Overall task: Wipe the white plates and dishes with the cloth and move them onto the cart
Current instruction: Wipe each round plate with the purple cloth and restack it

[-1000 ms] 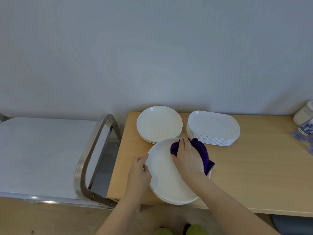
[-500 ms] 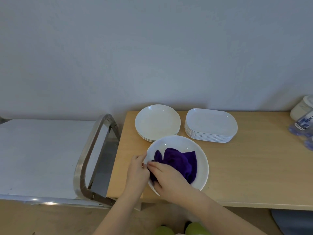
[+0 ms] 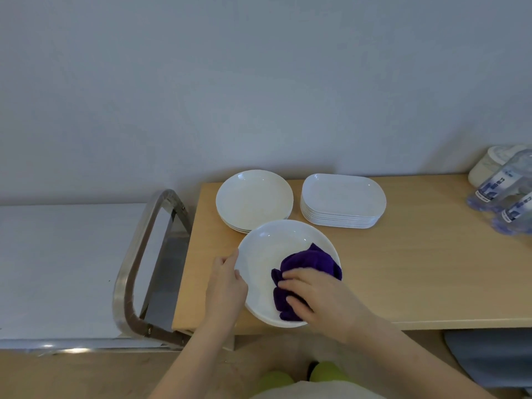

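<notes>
A round white plate [image 3: 267,254] lies at the front edge of the wooden table [image 3: 417,272]. My left hand [image 3: 226,286] grips its left rim. My right hand [image 3: 322,298] presses a bunched purple cloth [image 3: 309,263] onto the plate's right half, fingers curled over the cloth. Behind the plate sits a stack of round white plates [image 3: 254,200]. To the right of that stands a stack of oblong white dishes [image 3: 344,200]. The cart [image 3: 57,269], with a white top and a steel handle [image 3: 135,260], stands left of the table.
Several clear water bottles [image 3: 509,194] and a white jar [image 3: 489,165] occupy the table's far right end against the wall. A grey object [image 3: 489,358] lies on the floor under the table. My green shoes [image 3: 299,378] show at the bottom.
My right hand swept the cloth from the plate's far right to its left side, then back to the near right. My left hand stayed on the rim.
</notes>
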Action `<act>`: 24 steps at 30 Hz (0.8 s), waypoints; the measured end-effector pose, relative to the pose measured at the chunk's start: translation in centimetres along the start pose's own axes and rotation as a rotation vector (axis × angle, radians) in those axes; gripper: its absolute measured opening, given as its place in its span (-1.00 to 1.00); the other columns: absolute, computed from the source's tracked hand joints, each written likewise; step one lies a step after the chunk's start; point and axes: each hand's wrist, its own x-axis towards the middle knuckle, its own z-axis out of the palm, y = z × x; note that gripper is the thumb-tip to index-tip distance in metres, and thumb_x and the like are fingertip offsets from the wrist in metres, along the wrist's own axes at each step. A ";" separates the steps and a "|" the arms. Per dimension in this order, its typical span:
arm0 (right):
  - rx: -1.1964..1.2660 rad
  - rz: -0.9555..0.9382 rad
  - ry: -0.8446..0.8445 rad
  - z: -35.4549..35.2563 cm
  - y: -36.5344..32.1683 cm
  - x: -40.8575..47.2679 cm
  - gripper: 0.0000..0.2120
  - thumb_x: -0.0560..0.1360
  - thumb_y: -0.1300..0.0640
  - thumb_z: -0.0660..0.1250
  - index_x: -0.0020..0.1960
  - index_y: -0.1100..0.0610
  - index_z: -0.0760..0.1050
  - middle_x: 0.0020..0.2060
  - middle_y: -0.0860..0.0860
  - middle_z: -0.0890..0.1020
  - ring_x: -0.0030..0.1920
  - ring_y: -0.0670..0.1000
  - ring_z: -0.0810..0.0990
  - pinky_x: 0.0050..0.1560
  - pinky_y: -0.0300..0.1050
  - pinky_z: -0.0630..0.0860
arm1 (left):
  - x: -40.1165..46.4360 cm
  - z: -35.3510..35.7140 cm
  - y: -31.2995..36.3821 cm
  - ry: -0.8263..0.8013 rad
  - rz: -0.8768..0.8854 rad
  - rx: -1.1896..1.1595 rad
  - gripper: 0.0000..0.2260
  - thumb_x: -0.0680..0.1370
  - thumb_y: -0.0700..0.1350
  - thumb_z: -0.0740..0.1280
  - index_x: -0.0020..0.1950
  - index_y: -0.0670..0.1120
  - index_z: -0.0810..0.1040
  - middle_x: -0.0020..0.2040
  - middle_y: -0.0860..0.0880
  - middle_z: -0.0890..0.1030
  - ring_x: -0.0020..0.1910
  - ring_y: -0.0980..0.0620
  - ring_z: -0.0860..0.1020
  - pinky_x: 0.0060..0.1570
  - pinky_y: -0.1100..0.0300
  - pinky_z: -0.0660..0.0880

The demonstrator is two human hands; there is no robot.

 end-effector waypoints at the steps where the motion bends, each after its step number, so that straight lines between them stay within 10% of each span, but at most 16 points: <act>1: -0.062 0.052 0.071 0.0 0.0 0.4 -0.62 0.58 -0.01 0.16 0.36 0.03 0.43 0.35 -0.08 0.43 0.36 -0.04 0.37 0.36 -0.14 0.25 | 0.0 0.0 0.0 -0.002 -0.004 -0.002 -0.58 0.60 -0.28 0.16 0.43 0.01 0.36 0.05 0.07 0.37 -0.14 0.22 0.41 -0.31 0.44 0.29; 5: -0.192 0.360 -0.018 0.9 -0.1 1.6 -0.38 0.57 -0.19 0.08 0.52 0.09 0.09 0.52 0.05 0.11 0.51 0.06 0.05 0.48 -0.04 -0.02 | 0.1 0.0 0.0 -0.010 -0.014 0.011 -0.57 0.60 -0.28 0.15 0.45 -0.01 0.32 0.09 0.05 0.37 -0.14 0.21 0.41 -0.27 0.42 0.35; 12: -0.139 0.217 0.002 3.1 -3.7 3.0 -0.50 0.56 -0.16 0.08 0.41 0.06 0.28 0.42 0.02 0.31 0.44 0.05 0.19 0.48 0.01 0.00 | 0.0 -0.3 0.1 -0.032 0.020 0.067 -0.57 0.60 -0.27 0.16 0.47 -0.04 0.30 0.14 0.03 0.37 -0.11 0.12 0.45 -0.27 0.43 0.32; 24: -0.246 0.214 0.022 1.6 2.0 1.0 -0.49 0.56 0.04 0.24 0.47 0.01 0.21 0.54 -0.06 0.05 0.53 -0.02 -0.10 0.49 -0.04 -0.13 | -0.6 -0.2 0.8 -0.050 0.032 0.195 -0.52 0.54 -0.23 0.26 0.44 -0.01 0.29 0.20 -0.04 0.38 -0.09 0.08 0.44 -0.22 0.28 0.45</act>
